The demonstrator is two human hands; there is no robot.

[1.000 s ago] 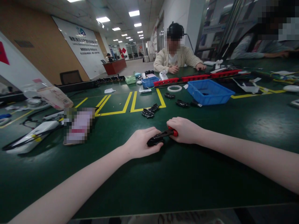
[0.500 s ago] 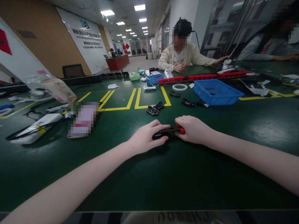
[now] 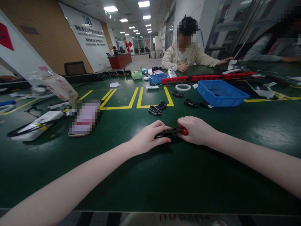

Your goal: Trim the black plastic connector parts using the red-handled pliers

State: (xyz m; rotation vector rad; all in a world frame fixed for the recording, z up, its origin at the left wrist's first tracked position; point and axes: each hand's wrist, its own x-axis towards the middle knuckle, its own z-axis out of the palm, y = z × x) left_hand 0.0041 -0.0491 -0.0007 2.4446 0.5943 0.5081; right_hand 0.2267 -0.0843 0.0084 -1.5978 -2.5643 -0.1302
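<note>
Above the green table, my right hand is wrapped round the red handles of a pair of pliers. The dark jaws of the pliers reach left to a small black plastic part. That part sits between the thumb and fingers of my left hand. Whether the jaws bite on it cannot be made out. Beyond my hands lie similar black parts, with further ones to the right near a blue bin.
The blue bin stands beyond my right hand, near a roll of tape. To the left are a phone, a white device with a black strap and a bottle. A person sits across the table.
The camera view has shifted slightly. Both hands keep their hold on the pliers and the black part, with hardly any movement.
</note>
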